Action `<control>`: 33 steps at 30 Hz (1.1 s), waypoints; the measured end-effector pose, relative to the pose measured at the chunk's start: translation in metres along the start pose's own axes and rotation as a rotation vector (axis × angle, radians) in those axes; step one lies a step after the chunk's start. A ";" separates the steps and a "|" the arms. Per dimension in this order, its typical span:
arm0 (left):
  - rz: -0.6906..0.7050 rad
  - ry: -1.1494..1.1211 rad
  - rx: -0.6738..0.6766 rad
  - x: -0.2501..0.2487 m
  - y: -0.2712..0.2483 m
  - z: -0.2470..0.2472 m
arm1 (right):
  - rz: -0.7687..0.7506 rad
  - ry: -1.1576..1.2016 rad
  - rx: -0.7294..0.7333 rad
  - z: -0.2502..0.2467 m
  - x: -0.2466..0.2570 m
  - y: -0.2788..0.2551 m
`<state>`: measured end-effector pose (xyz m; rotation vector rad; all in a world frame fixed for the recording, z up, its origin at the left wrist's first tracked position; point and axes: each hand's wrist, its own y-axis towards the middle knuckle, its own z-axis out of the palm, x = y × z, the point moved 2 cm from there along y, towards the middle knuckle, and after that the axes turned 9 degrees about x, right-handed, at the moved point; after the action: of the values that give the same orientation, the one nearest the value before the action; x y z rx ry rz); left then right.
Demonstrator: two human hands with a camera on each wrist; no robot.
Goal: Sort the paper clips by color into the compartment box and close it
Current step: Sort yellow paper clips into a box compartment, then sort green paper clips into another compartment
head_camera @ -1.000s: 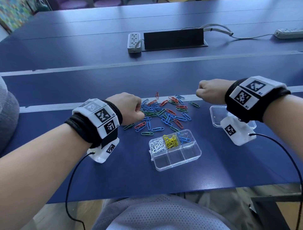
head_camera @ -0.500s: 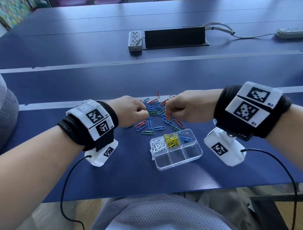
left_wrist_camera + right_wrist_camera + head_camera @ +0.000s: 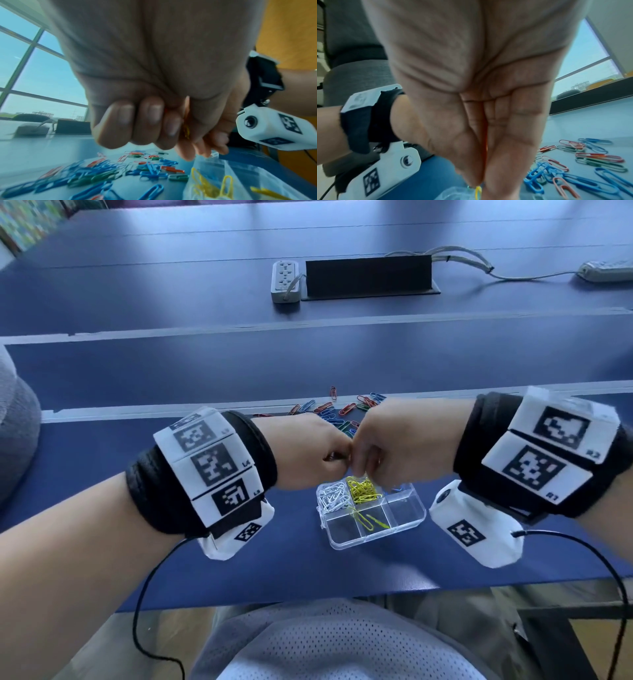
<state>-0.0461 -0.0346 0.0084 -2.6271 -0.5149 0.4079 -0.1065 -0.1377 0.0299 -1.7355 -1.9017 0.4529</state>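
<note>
Hovering knuckle to knuckle above the clear plastic six-compartment box [image 3: 407, 517], whose long axis runs left-right just below, the left hand [image 3: 308, 451] is fisted round red clips while the right hand [image 3: 394, 446] pinches a yellow paper clip [image 3: 478, 192] pointing down.

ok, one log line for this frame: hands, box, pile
left hand: fist, clips inside | right hand: fingertips over box, pinching clip | box: open, white and yellow sorted | pile: red, blue, green loose on table

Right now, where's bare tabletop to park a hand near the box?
Bare: the blue tabletop between the compartment box and the near edge, and left of the box. Crowded: the loose paper clips behind it; both hands, left hand and right hand, meet above it.
</note>
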 end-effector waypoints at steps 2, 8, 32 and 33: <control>-0.004 0.069 0.011 -0.004 0.002 0.000 | 0.033 0.039 -0.044 -0.003 -0.007 -0.002; 0.083 0.140 0.036 -0.019 0.011 0.000 | 0.110 0.131 -0.056 -0.003 -0.018 -0.007; 0.138 -0.269 -0.129 -0.013 0.013 0.005 | 0.189 -0.036 -0.063 0.047 0.017 -0.025; 0.142 -0.284 -0.133 -0.013 0.014 0.006 | 0.202 -0.069 -0.067 0.047 0.020 -0.025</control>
<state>-0.0554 -0.0494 -0.0007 -2.7590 -0.4583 0.8264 -0.1548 -0.1161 0.0089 -1.9898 -1.8148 0.5357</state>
